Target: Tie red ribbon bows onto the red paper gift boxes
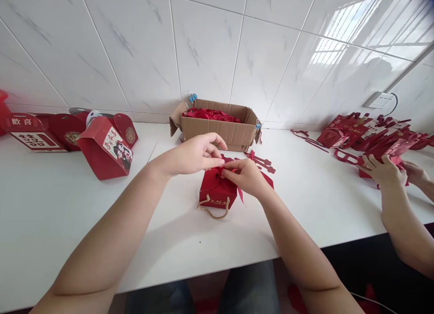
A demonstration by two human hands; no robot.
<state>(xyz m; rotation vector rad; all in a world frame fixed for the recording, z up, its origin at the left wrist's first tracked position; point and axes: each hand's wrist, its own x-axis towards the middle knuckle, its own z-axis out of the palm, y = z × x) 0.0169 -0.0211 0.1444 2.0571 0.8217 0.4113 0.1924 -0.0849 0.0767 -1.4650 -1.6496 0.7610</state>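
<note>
Along the left of the white counter (176,241) stand several red printed boxes (37,140), with a slant-topped box (98,149) nearer me. At the middle, against the tiled wall, a cardboard carton (239,135) holds a heap of red ribbon loops (212,115).

Just in front of the carton, my left hand (198,153) arches over a small red box (207,187), its fingers curved and slightly apart, the thumb at the top; I cannot tell whether they grip anything. The box rests on the counter, its rope handle (217,218) drooping toward me. It looks light and fairly stiff, likely smooth card that would dent if squeezed, so the side walls or lower corners seem the best hold. My right hand (249,176) comes from the other side, thumb and forefinger pinching a soft, probably slippery red ribbon (240,195) on top, one tail hanging free.

Beyond lie red paper strips (270,170). At far right, another person's hands (381,171) work beside more red packages (352,133).
</note>
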